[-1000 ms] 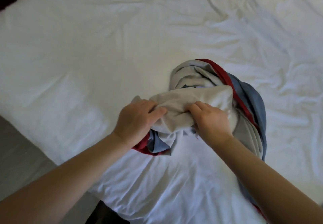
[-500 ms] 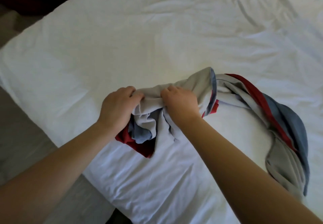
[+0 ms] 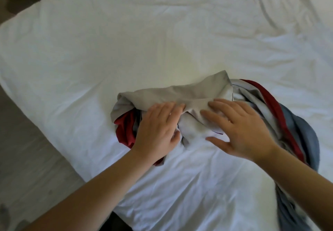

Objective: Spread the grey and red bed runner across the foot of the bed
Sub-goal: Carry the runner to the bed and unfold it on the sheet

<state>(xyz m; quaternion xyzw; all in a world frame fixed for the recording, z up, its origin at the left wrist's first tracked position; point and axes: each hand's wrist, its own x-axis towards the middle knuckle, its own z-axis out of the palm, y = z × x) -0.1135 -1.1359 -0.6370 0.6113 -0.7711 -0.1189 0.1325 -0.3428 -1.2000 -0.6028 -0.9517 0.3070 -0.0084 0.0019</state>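
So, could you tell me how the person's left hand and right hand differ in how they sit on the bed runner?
The left hand has its fingers close together and covers the bunched end with the red fold; the right hand has its fingers spread wide and lies on grey cloth nearer the trailing length. Both rest palm down and open on the bed runner, gripping nothing.

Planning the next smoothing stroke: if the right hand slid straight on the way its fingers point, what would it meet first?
The right hand points up-left, so it would first meet the bed runner's bunched grey fold, already under its fingertips, then bare white sheet.
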